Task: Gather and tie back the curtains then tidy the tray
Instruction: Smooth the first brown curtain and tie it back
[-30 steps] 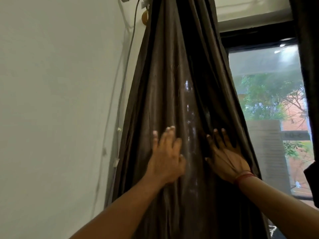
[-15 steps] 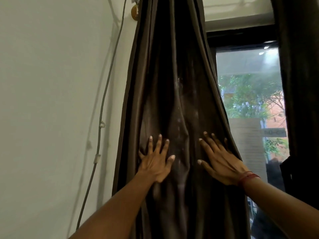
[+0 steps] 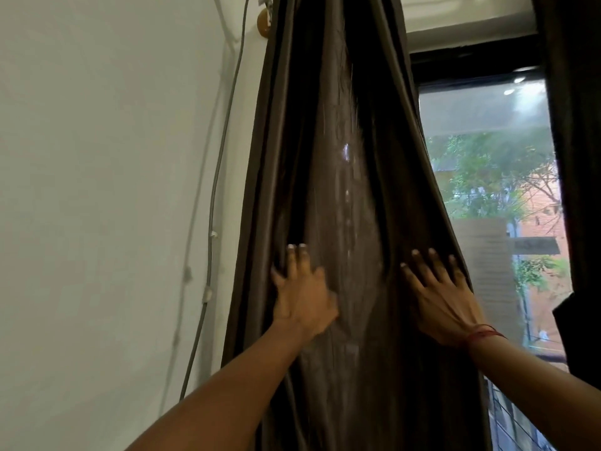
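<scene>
**Two flat palms on the drape, nothing gripped yet**

Two hands are pressed against the dark brown satin curtain [image 3: 344, 196], and neither has closed on it. Your left hand [image 3: 302, 297] lies flat with fingers spread, its fingertips [image 3: 294, 252] tucked into a fold on the wall side of the bundle. Your right hand [image 3: 445, 304], with a red thread bracelet [image 3: 484, 333] at the wrist, is spread open on the window-side edge of the fabric. Both grips stand apart: palms on cloth, no pinch, no fist.

Compared with a moment ago, your hands have drawn further apart. The left has slid outward toward the curtain's wall-side edge, and the right has stayed near the window-side edge. The cloth between them now shows as a broad smooth panel with a glossy streak. That reads as bracketing the full width before drawing it together, so the gathering looks barely begun and the tying has not started.

Beyond your left grip, a grey cable [image 3: 211, 222] runs down the pale wall [image 3: 97, 190]. Past your right grip, the window glass [image 3: 487, 190] is uncovered, and a second dark curtain [image 3: 575, 157] hangs at the far side.

No tie-back, tray or other container is in view, so I cannot say what the tray holds.
</scene>
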